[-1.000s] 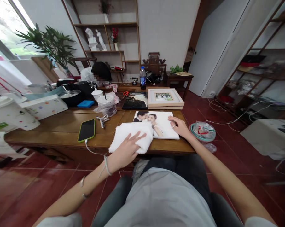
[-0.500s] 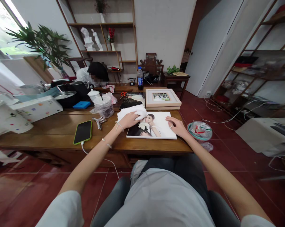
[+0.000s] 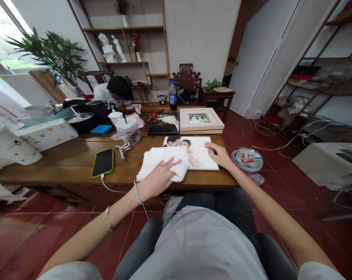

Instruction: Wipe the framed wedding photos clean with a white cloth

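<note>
My left hand [image 3: 158, 179] lies flat on a folded white cloth [image 3: 149, 159], its fingers spread and pressing down. The cloth covers the lower left part of a white photo panel [image 3: 203, 155] printed with a couple, and hangs past the panel's near edge. At the panel's right edge, my right hand [image 3: 219, 154] rests with loosely bent fingers apart, touching the surface and holding nothing. A dark photo panel [image 3: 163, 125] lies just beyond, and beside it a pale wooden picture frame [image 3: 201, 120] is stacked on the wooden table [image 3: 126, 163].
Left on the table are a charging phone [image 3: 102, 162], a metal tool [image 3: 123, 150], a bagged cup [image 3: 127, 130], a blue box [image 3: 101, 129] and a patterned carton [image 3: 47, 134]. A cola bottle [image 3: 173, 97] stands behind. Another person's head [image 3: 120, 89] shows beyond. A lined bin [image 3: 247, 160] stands right.
My left hand has drawn the cloth toward me and slightly left across the panel, uncovering its top and hiding its lower left. My right hand stays at the right edge.
</note>
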{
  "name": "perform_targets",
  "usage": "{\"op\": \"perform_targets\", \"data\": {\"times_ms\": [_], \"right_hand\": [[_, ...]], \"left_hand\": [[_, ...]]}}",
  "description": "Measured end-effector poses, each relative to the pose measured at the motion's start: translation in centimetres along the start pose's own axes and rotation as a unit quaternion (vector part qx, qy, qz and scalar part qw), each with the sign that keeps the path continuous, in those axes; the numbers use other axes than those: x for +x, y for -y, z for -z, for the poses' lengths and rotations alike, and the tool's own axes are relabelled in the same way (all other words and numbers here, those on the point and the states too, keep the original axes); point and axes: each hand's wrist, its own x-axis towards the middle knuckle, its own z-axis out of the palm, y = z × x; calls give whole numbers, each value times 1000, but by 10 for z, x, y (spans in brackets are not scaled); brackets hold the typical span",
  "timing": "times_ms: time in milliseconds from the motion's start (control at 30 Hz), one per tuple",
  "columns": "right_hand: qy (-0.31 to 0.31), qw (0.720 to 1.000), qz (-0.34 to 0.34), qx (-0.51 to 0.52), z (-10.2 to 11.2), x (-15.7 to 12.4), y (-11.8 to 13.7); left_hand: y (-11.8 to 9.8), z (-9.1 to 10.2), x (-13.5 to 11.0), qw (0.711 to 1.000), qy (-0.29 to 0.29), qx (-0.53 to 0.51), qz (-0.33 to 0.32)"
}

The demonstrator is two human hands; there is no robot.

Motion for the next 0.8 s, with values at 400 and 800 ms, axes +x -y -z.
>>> {"op": "perform_targets", "data": {"times_ms": [400,800], "right_hand": [[6,1000,7,3,1,0,-3],[5,1000,13,1,0,-1,-5]], "left_hand": [[44,-1,69,998,-16,-33,-59],[75,-19,107,997,-39,-49,41]]}}
